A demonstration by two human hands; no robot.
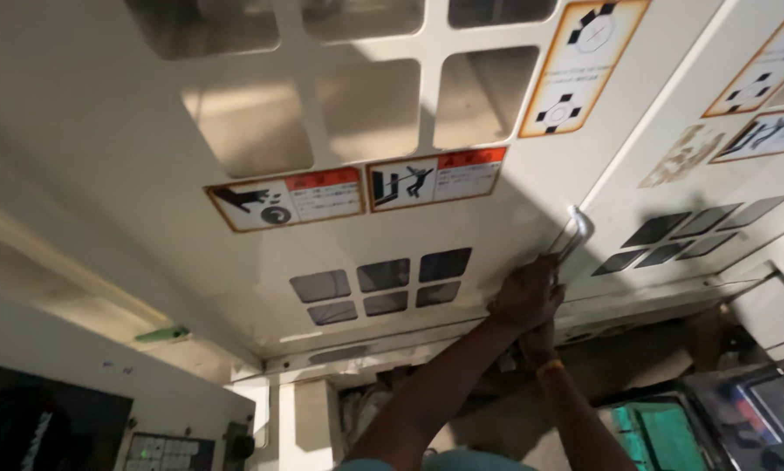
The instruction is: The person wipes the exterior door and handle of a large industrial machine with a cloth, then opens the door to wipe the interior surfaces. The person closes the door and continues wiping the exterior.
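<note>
Cream-painted sheet metal fills the view: a machine guard door [235,113] with rounded window cut-outs and 2 orange-bordered warning stickers [357,190] side by side. At its right edge sits a bent metal handle [577,228], just where this door meets the neighbouring panel [715,174]. We reach up with both arms. Our left hand [526,295] is wrapped around the lower end of the handle, fingers closed on it. Our right hand [538,342] sits just beneath the left, touching it, mostly hidden behind it, so we cannot tell how its fingers stand. A yellow band [549,366] circles the right wrist. Below, a green tray [662,432] lies near the right forearm.
</note>
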